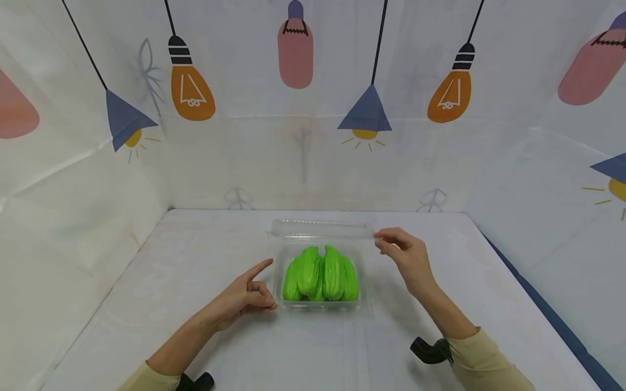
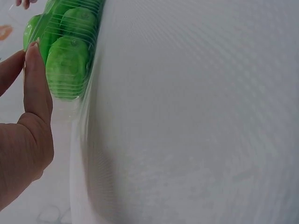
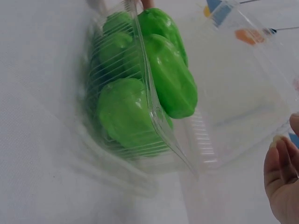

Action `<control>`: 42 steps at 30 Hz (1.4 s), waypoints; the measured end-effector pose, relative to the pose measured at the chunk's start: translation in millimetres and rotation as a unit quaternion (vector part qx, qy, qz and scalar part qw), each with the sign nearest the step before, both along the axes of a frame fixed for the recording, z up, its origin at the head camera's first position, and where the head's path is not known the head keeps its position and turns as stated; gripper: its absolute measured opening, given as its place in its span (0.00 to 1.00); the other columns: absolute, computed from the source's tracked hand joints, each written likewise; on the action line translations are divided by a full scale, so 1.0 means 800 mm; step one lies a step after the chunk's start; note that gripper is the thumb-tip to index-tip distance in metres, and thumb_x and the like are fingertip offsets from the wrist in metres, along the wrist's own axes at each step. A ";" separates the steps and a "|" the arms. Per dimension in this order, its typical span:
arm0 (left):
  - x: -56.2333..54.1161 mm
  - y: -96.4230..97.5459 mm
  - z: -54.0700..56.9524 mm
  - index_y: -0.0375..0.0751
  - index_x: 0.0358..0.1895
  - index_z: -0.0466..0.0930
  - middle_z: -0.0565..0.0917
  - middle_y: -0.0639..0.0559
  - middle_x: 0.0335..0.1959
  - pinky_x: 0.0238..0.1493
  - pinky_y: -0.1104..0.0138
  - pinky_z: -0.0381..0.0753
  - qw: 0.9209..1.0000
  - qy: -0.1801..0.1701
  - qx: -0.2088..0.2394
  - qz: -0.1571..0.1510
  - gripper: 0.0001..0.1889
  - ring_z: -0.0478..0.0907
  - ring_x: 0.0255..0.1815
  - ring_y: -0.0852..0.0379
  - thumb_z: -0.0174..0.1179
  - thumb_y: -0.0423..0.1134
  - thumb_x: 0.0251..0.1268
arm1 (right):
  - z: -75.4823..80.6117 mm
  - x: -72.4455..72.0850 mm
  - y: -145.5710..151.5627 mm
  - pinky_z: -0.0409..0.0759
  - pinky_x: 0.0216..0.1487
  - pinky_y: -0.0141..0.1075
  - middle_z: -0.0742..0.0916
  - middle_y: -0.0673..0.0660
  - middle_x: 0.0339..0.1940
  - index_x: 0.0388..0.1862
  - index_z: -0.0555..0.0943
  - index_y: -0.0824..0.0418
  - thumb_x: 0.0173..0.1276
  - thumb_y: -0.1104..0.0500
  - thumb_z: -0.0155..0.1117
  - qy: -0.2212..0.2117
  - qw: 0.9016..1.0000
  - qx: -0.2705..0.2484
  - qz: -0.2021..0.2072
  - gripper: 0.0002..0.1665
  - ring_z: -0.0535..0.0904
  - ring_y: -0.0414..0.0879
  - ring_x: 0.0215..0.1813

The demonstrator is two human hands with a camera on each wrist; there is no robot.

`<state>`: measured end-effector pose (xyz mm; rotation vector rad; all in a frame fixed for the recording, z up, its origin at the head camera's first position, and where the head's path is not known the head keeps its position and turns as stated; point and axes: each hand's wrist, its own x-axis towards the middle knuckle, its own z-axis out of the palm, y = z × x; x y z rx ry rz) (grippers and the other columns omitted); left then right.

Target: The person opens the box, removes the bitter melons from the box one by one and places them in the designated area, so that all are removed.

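A clear plastic clamshell box (image 1: 323, 306) sits on the table with its hinged lid (image 1: 320, 229) raised at the back. Several shiny, lobed green vegetables that look like peppers (image 1: 334, 274) fill it side by side. At the box's front left corner, my left hand (image 1: 242, 298) pinches the rim between thumb and fingers, its index finger stretched out along the left side. My right hand (image 1: 408, 258) pinches the lid's right edge with thumb and fingertips. The right wrist view shows the peppers (image 3: 170, 74) rising above the box's rim.
The white table (image 1: 205, 233) runs back to a cloth wall (image 1: 254, 152) printed with lamps and bulbs. Side walls of the same cloth stand left and right. A black wrist device (image 1: 430, 350) sits at my right sleeve and another (image 1: 195, 382) at my left.
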<state>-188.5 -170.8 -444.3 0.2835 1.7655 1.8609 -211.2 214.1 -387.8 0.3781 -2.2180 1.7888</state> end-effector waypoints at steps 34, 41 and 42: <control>-0.001 0.005 -0.007 0.56 0.81 0.41 0.81 0.53 0.32 0.42 0.65 0.87 0.999 -0.010 -0.027 0.026 0.42 0.85 0.36 0.57 0.57 0.35 0.72 | 0.001 -0.052 0.003 0.84 0.43 0.30 0.85 0.51 0.47 0.54 0.79 0.73 0.73 0.60 0.62 -0.012 0.999 0.011 0.041 0.18 0.82 0.39 0.48; -0.003 0.005 -0.008 0.55 0.81 0.43 0.81 0.50 0.38 0.46 0.63 0.87 0.999 -0.001 -0.025 0.034 0.42 0.85 0.39 0.56 0.58 0.34 0.71 | -0.001 -0.057 0.000 0.84 0.43 0.29 0.86 0.57 0.48 0.56 0.77 0.77 0.73 0.61 0.62 -0.012 0.999 0.013 0.035 0.20 0.83 0.40 0.47; -0.003 0.005 -0.007 0.55 0.81 0.43 0.81 0.49 0.38 0.46 0.63 0.87 0.999 0.000 -0.025 0.034 0.42 0.85 0.39 0.55 0.59 0.35 0.71 | -0.001 -0.058 0.000 0.84 0.43 0.29 0.86 0.59 0.48 0.56 0.77 0.76 0.73 0.61 0.62 -0.013 0.999 0.016 0.034 0.20 0.83 0.41 0.48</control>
